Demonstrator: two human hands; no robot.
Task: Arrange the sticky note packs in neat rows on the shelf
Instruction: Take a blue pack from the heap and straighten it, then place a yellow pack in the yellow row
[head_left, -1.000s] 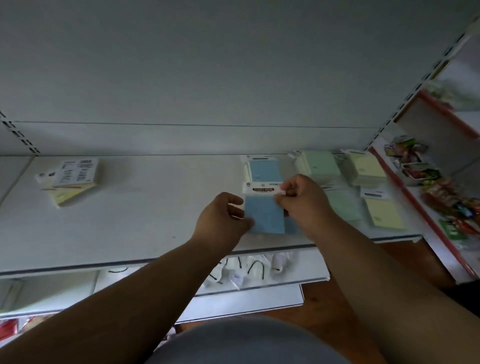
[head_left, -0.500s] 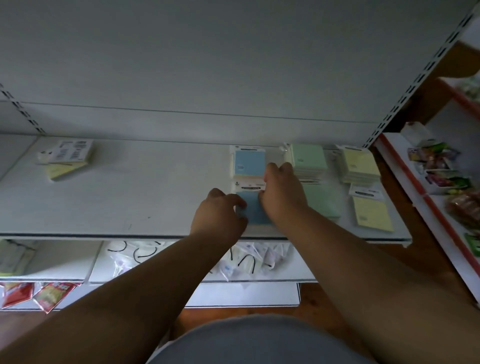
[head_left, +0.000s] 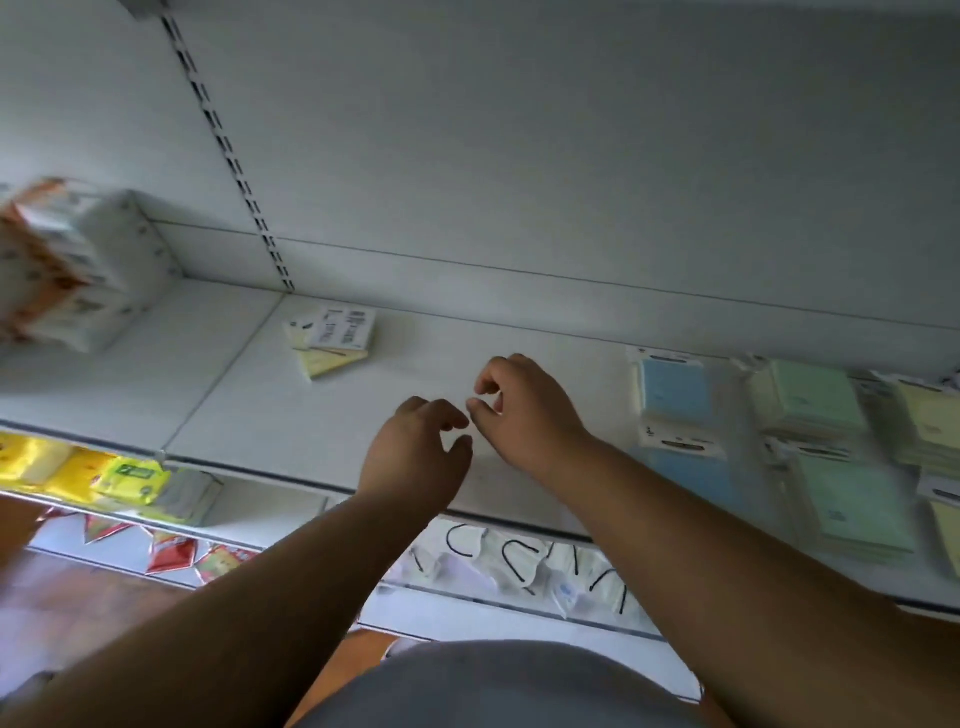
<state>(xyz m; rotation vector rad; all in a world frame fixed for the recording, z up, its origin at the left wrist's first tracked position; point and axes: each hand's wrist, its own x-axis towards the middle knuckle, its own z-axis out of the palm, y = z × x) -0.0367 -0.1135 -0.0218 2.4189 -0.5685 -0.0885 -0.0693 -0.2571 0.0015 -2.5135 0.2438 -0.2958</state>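
Head view shows both hands, left (head_left: 415, 447) and right (head_left: 519, 405), loosely curled and empty over the shelf (head_left: 249, 415) mid-front, likely between placements; next calls for fetching the stray yellow packs (head_left: 332, 340) near its back-left toward the rows (head_left: 779, 431) at right.

Both hands, left hand (head_left: 415, 447) and right hand (head_left: 519, 410), hover empty with loosely curled fingers over the white shelf (head_left: 311, 415), between yellow packs (head_left: 332, 340) and blue packs (head_left: 675, 415).
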